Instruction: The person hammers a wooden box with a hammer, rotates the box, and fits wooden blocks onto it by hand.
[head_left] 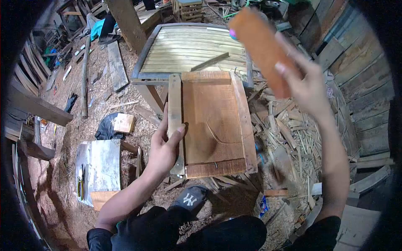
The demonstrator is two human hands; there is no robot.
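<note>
My left hand (pixel 163 148) is closed round the left side of a shallow wooden box (pixel 179 125), thumb over the rim and fingers outside. The box is tilted up in front of me, its inner panel facing me. A thin bent strand (pixel 213 131) lies across that panel, and what looks like a nail (pixel 216 165) sticks out at the lower edge piece. Up at the right, my right hand (pixel 303 77) grips a reddish-brown wooden block (pixel 261 50) by its right side, apart from the box. The block is slightly blurred.
Behind the box stands a slatted table (pixel 184 46) with a loose stick (pixel 209 61) on it. At left, a low wooden stool (pixel 102 167) holds pliers (pixel 81 182). Wood scraps (pixel 297 138) and shavings cover the floor. A post (pixel 127 25) rises at the back, and a plank wall (pixel 364 100) borders the right.
</note>
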